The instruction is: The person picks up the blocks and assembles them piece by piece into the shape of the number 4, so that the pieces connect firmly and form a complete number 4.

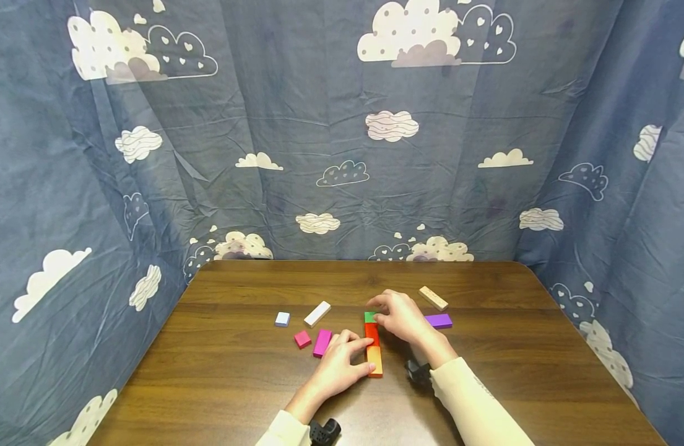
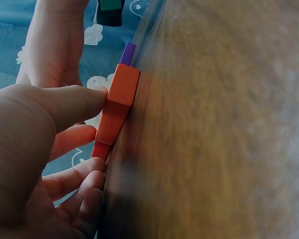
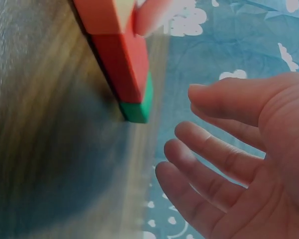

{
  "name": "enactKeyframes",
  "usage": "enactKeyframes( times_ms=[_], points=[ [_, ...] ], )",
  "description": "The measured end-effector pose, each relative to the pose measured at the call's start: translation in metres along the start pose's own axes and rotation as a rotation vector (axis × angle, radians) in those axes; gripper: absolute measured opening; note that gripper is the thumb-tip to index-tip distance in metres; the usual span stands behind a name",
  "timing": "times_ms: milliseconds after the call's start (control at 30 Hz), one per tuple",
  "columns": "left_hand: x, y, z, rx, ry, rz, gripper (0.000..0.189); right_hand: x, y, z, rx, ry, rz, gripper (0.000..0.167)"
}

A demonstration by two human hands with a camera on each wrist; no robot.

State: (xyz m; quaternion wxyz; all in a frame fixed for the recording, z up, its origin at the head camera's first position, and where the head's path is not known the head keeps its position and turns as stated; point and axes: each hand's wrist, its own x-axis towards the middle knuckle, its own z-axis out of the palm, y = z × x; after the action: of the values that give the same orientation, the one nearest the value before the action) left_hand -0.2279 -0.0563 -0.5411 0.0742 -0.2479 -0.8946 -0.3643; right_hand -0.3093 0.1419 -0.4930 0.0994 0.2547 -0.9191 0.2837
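Observation:
Three blocks lie end to end on the table: green [image 1: 370, 317] at the far end, red [image 1: 372, 335] in the middle, orange [image 1: 376, 359] nearest me. My left hand [image 1: 340, 365] touches this row from the left. Its thumb rests on the orange block, while its index fingertip meets the red one; in the left wrist view the fingers are extended. My right hand [image 1: 402, 317] hovers by the green block with its fingers spread. Nothing lies between those fingers in the right wrist view, where the hand [image 3: 224, 149] is apart from the green block [image 3: 138, 112].
Left of the row lie a magenta block [image 1: 322, 342], a pinkish-red block [image 1: 303, 339], a white block [image 1: 317, 314] and a light blue block [image 1: 283, 319]. To the right are a purple block [image 1: 439, 321] and a natural wood block [image 1: 433, 298]. A cloud-patterned curtain hangs behind the table.

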Motion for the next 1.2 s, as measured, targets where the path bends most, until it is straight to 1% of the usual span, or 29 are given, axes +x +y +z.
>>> enactKeyframes(
  times_ms=[100,300,467,533,700,933,1100,1200],
  points=[
    [0.0,0.0,0.0,0.002,0.002,-0.002,0.048,-0.004,0.0,-0.007,0.0,0.015,-0.004,0.031],
    [-0.001,0.0,0.0,0.011,-0.003,0.0,0.048,-0.013,0.007,-0.019,-0.041,0.034,0.0,0.029],
    [-0.002,0.001,-0.001,0.008,-0.021,-0.028,0.048,-0.022,0.017,-0.029,-0.035,0.045,0.005,0.03],
    [-0.002,0.002,0.0,0.005,-0.029,-0.038,0.048,-0.026,0.023,-0.033,-0.05,0.053,0.004,0.031],
    [-0.002,0.001,0.001,0.002,-0.023,-0.025,0.048,-0.035,0.035,-0.043,-0.085,0.075,0.018,0.033],
    [-0.002,0.0,0.002,0.003,-0.012,-0.017,0.048,-0.045,0.047,-0.052,-0.08,0.073,0.066,0.037],
    [-0.001,0.001,0.002,-0.004,0.0,-0.013,0.049,-0.051,0.057,-0.056,-0.101,0.065,0.085,0.04],
    [-0.001,0.001,0.003,-0.003,-0.002,-0.014,0.048,-0.054,0.062,-0.057,-0.104,0.056,0.09,0.039]
  ],
)
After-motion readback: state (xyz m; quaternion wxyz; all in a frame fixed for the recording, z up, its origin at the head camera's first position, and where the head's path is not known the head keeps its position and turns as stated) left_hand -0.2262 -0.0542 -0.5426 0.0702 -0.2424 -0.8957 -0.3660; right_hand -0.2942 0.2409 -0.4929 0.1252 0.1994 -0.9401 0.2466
